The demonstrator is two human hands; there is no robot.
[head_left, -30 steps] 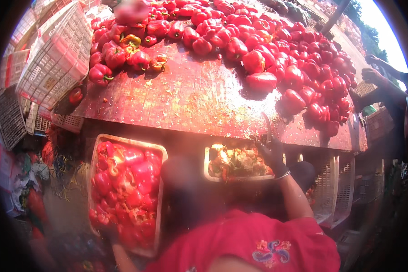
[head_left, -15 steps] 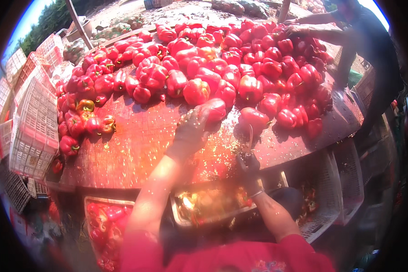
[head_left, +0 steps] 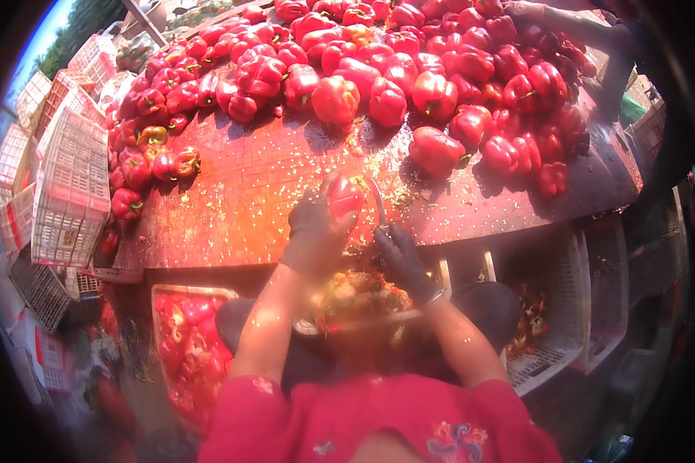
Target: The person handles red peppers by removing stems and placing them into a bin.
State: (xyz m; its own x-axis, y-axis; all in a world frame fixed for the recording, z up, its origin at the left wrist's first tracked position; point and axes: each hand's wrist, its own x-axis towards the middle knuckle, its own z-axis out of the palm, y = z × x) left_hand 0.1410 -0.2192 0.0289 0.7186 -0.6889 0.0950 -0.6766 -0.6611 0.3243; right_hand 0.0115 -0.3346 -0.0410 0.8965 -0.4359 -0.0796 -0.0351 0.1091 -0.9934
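Note:
Above the table's near edge my left hand (head_left: pixel 316 224), in a dark glove, is closed round a red bell pepper (head_left: pixel 345 196). My right hand (head_left: pixel 403 258), also gloved, grips a thin curved knife (head_left: pixel 378 199). Its blade rises beside the pepper's right side, close to the stem end; I cannot tell whether it touches the skin. Beyond my hands a big heap of red bell peppers (head_left: pixel 355 73) covers the far part of the wooden table (head_left: pixel 232 201). One loose pepper (head_left: pixel 435 152) lies nearer, right of my hands. Pale seeds are scattered over the wood.
Below the table edge, a crate of cut red peppers (head_left: pixel 191 351) stands left and a tub of pepper scraps (head_left: pixel 359 297) sits between my knees. Another crate (head_left: pixel 552 332) holds scraps at right. Plastic crates (head_left: pixel 73 189) stack left. Another person's arm (head_left: pixel 556 19) reaches in at the far right.
My left hand has drawn a pepper from the heap's front back toward me. The knife in my right hand has moved left, up to that pepper. The view has tipped downward.

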